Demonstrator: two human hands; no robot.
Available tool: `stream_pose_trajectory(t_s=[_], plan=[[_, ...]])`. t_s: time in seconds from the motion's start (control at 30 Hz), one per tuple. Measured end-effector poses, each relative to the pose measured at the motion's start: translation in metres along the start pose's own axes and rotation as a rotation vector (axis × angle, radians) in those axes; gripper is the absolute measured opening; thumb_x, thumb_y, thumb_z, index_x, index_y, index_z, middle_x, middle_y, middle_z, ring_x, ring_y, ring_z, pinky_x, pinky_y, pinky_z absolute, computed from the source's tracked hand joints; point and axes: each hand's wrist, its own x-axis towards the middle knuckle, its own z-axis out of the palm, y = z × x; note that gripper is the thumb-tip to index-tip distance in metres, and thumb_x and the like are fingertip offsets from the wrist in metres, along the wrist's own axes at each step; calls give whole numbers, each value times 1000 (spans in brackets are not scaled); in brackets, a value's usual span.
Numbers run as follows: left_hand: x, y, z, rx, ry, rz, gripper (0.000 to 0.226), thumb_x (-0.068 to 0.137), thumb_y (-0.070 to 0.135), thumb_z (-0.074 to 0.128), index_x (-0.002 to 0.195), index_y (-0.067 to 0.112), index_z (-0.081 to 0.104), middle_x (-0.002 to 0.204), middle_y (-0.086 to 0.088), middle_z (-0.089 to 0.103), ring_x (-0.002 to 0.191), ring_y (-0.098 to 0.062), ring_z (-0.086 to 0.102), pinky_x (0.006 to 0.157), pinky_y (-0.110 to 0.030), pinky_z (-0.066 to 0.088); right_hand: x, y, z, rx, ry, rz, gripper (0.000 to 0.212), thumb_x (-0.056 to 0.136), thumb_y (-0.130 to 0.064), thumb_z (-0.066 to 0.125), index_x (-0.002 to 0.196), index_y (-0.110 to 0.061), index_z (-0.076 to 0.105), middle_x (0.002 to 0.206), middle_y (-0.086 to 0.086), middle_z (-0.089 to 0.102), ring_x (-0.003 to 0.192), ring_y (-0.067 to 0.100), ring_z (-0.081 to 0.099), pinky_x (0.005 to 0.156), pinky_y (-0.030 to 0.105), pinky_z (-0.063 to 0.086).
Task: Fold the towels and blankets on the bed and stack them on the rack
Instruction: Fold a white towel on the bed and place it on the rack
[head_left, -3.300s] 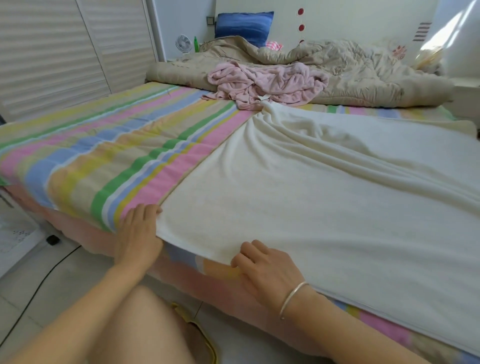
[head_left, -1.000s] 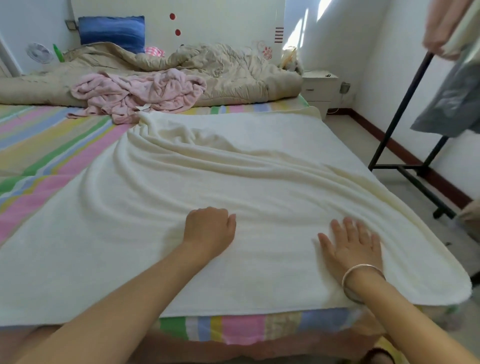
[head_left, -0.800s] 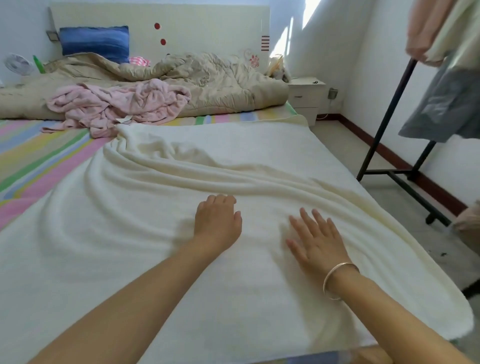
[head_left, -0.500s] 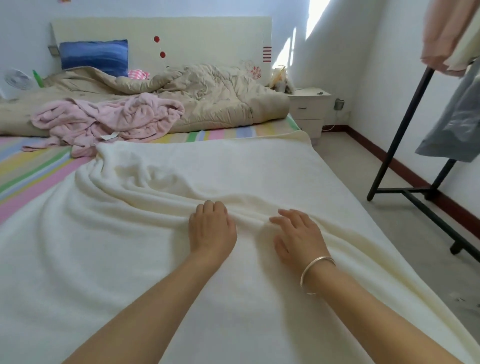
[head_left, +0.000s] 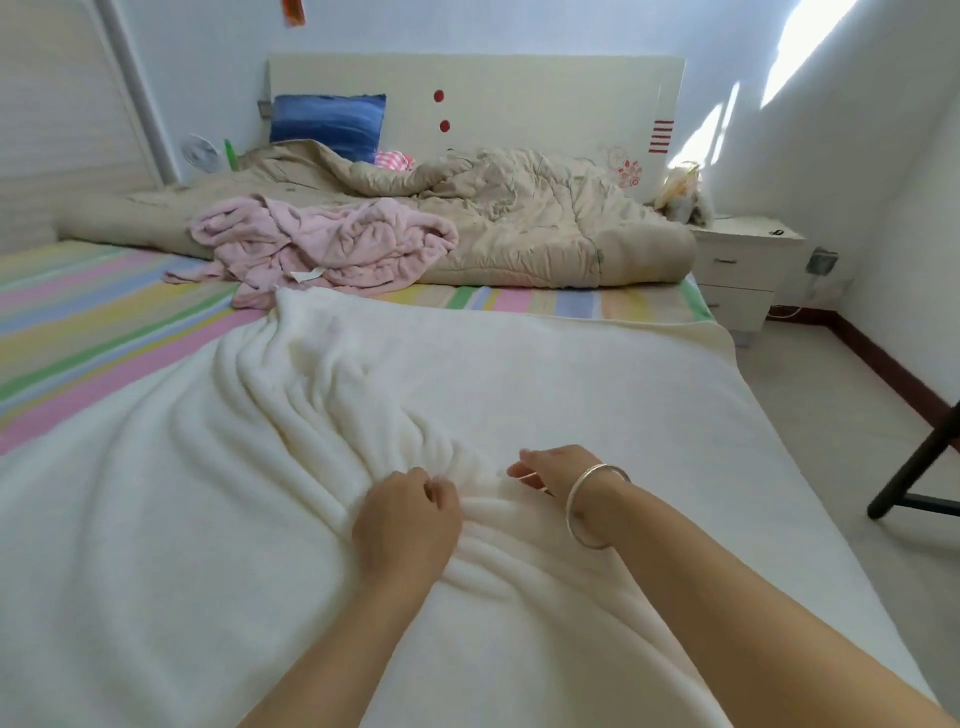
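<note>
Folding has barely begun: the cream blanket (head_left: 519, 384) lies spread on the bed (head_left: 104, 322) under both hands, not yet doubled. The left hand (head_left: 408, 519) is curled, gripping a bunch of ridges. The right hand (head_left: 553, 470), just beside it, pinches a fold. Next, I judge, the gathered cloth needs lifting and carrying across with edges matched. The blanket is thick, soft pile, rucked into long ridges fanning away from the hands. Beyond them lie a crumpled pink towel (head_left: 322, 244) and a puffy beige quilt (head_left: 519, 223).
</note>
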Motion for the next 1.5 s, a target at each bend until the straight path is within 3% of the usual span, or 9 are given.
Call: stream_pose_trajectory(t_s=[0.2, 0.3, 0.43, 0.57, 0.83, 1.07, 1.2, 1.33, 1.5], plan=[[43, -3, 1, -268, -122, -549, 90, 71, 85, 38, 120, 11, 56, 116, -6, 64, 107, -30, 61, 85, -34, 46, -11, -33, 33, -235, -268, -239, 45, 89, -30, 58, 134, -36, 51, 108, -7, 63, 94, 16, 59, 87, 25, 47], [51, -7, 5, -303, -135, -615, 80, 75, 63, 62, 131, 8, 47, 128, -8, 59, 115, -31, 58, 89, -34, 47, -23, -31, 53, -308, -376, -399, 46, 90, -22, 52, 135, -33, 51, 82, -16, 51, 86, 14, 52, 77, 22, 40], [47, -28, 11, -529, 2, -645, 49, 92, 39, 57, 126, 3, 59, 123, -16, 63, 109, -35, 60, 94, -42, 50, -23, -14, 32, -39, -520, -323, 35, 92, -20, 57, 124, -32, 63, 87, -8, 60, 76, 9, 56, 77, 22, 46], [27, -40, 8, -716, 131, -785, 58, 97, 43, 51, 125, -7, 56, 121, -26, 61, 109, -40, 60, 92, -44, 51, -23, 12, 0, 73, -511, -170, 27, 92, -13, 58, 116, -20, 64, 97, 3, 68, 75, 12, 63, 75, 24, 55], [27, -43, -3, -725, 102, -826, 66, 103, 46, 33, 127, -11, 53, 130, -31, 54, 119, -42, 53, 100, -42, 43, -15, -1, 13, 243, -456, -52, 16, 97, -4, 49, 105, -11, 60, 93, 10, 64, 70, 20, 61, 63, 30, 53], [16, -51, 11, -791, 92, -645, 58, 99, 53, 37, 121, 6, 64, 124, -15, 63, 113, -30, 59, 98, -37, 47, 25, -55, 85, 216, -263, 20, 36, 93, -41, 45, 77, -14, 63, 85, 5, 64, 82, 25, 58, 97, 39, 49], [14, -43, 4, -848, 150, -609, 55, 99, 52, 40, 130, 11, 60, 130, -9, 61, 119, -25, 56, 96, -33, 44, 46, -78, 85, 233, -363, 77, 36, 86, -47, 62, 76, -12, 60, 78, 5, 65, 68, 20, 61, 62, 23, 51], [18, -23, -3, -802, 151, -526, 47, 99, 51, 38, 118, 17, 64, 123, -2, 64, 107, -16, 56, 88, -28, 40, 67, -76, 69, 279, -571, 49, 28, 85, -13, 68, 60, -7, 56, 49, 3, 56, 37, 14, 51, 41, 15, 40], [46, 45, 5, -677, 36, -351, 48, 98, 55, 31, 120, 24, 60, 126, 4, 61, 121, -18, 53, 98, -30, 39, 114, -69, -5, 57, -104, -184, 15, 88, -15, 55, 74, -10, 59, 64, 6, 52, 56, 22, 45, 54, 22, 38]])
